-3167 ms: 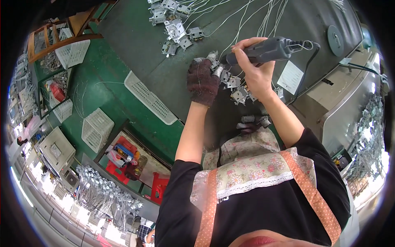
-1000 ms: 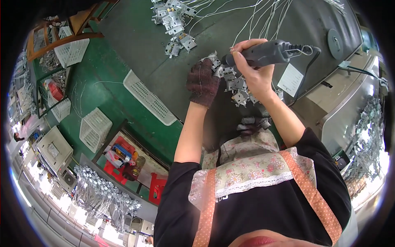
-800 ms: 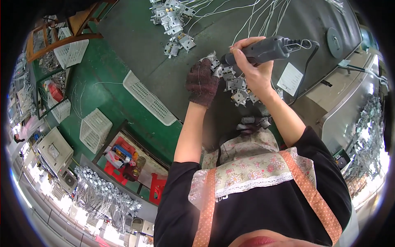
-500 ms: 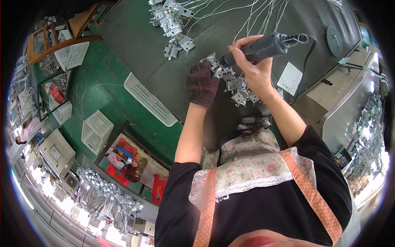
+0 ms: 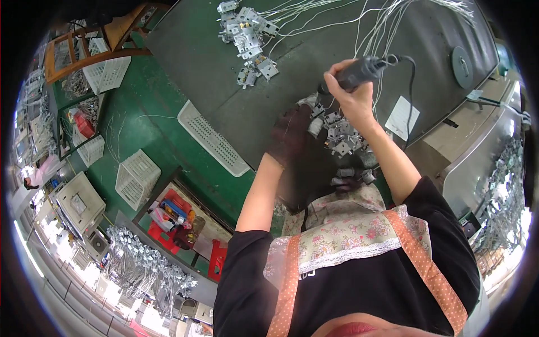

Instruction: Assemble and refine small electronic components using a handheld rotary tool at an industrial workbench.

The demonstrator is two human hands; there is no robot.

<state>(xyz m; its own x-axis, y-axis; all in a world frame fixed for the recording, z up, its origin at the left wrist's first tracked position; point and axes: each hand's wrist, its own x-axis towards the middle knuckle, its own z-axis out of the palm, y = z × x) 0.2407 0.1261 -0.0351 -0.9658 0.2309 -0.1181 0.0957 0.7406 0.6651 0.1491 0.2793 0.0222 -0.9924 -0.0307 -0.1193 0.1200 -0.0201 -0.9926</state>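
Note:
My right hand [image 5: 353, 101] is bare and wrapped round a dark electric screwdriver [image 5: 359, 73], its tip pointing down and left toward my left hand. My left hand [image 5: 290, 132] wears a dark red knit glove with pale grey coverings on the fingertips. Its fingers curl just under the screwdriver tip; what they hold is blurred and mostly hidden. Right beside them lies a pile of small silver metal box-shaped units [image 5: 343, 135]. Another heap of such metal units [image 5: 247, 42], with long thin pale wires [image 5: 314, 21], lies farther off on the dark table [image 5: 224, 112].
A glove with grey fingertips [image 5: 351, 180] lies near my lap. A white paper [image 5: 402, 118] and a round grey disc [image 5: 462, 67] rest at the table's right. A white perforated basket [image 5: 210, 137] stands by the left edge. The screwdriver's cord [image 5: 412, 84] hangs right.
The screwdriver has tilted and moved slightly down in the picture, its tip now over my left fingers. My left hand has shifted right and its thumb has come away from the fingertips. The view has shifted slightly.

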